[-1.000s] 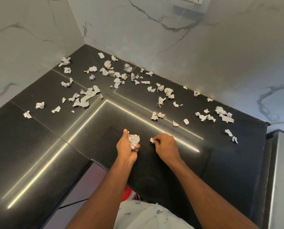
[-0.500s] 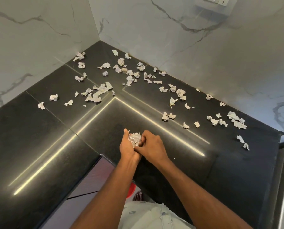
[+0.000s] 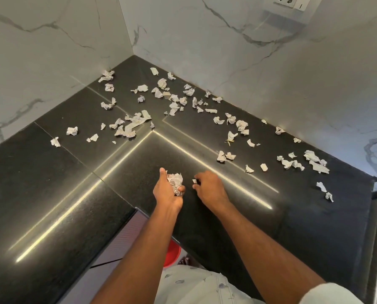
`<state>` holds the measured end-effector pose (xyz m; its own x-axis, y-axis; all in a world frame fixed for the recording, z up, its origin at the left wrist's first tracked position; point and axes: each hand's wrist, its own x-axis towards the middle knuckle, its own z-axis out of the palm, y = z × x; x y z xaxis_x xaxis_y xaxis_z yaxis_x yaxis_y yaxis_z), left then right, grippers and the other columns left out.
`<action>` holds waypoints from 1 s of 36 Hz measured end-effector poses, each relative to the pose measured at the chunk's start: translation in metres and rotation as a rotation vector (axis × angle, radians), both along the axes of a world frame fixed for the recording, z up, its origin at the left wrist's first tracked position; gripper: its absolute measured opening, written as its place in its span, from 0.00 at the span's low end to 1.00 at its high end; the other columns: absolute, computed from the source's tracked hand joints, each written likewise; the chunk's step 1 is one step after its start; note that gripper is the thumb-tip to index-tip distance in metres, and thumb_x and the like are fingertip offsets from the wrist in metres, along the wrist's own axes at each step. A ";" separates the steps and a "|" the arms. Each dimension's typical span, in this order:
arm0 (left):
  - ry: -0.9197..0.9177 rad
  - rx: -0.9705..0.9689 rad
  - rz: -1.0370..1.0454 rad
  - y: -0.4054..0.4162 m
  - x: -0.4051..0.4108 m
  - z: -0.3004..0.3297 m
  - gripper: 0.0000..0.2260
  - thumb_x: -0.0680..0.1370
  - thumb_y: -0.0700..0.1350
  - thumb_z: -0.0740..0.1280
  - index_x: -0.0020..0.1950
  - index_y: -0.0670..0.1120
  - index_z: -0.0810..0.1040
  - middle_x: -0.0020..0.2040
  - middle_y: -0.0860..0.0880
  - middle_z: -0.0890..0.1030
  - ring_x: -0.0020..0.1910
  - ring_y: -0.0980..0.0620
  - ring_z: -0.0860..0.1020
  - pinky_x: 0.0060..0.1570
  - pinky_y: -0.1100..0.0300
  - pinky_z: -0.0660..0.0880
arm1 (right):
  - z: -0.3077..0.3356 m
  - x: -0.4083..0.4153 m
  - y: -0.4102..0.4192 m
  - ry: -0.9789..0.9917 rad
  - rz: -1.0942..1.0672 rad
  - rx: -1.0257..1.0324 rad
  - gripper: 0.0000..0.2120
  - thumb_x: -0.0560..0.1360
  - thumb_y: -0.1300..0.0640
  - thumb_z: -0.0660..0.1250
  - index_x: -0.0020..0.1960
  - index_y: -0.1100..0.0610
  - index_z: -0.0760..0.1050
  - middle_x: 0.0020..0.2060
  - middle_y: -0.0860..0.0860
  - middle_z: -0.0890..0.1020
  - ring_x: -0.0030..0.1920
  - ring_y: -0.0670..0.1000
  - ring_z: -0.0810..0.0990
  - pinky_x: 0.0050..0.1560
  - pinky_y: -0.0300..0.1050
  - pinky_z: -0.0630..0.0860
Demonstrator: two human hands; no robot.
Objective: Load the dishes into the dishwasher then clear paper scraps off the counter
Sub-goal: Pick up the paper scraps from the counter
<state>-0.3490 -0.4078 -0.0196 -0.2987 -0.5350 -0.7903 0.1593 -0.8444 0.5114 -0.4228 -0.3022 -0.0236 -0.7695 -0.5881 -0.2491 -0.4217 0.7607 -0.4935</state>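
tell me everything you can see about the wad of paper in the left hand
The wad of paper is a crumpled bunch of white scraps, some with faint grey print, bunched loosely rather than packed tight. The left hand grips it from below and behind, thumb up, fingers curled round its lower edge, so its top sticks out. It is held just above the black counter, close to the front edge.

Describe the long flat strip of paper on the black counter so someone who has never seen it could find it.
Start at the inner corner of the glossy black stone counter, where two bright light reflections meet. Just left of that corner lies a cluster of white scraps. The long flat white paper strip runs diagonally through it, the only ribbon-shaped piece among crumpled bits.
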 end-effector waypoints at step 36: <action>0.017 0.092 -0.240 0.018 -0.080 -0.015 0.14 0.80 0.55 0.69 0.47 0.44 0.75 0.35 0.46 0.75 0.26 0.51 0.71 0.23 0.61 0.67 | 0.018 -0.057 0.049 -0.541 -0.215 -0.447 0.17 0.64 0.57 0.83 0.45 0.55 0.77 0.39 0.49 0.80 0.36 0.45 0.77 0.34 0.43 0.77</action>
<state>-0.4287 -0.3897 -0.0344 -0.4223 -0.3736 -0.8259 -0.0430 -0.9018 0.4299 -0.4795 -0.2533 -0.0058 -0.7168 -0.5723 -0.3983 0.1048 0.4763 -0.8730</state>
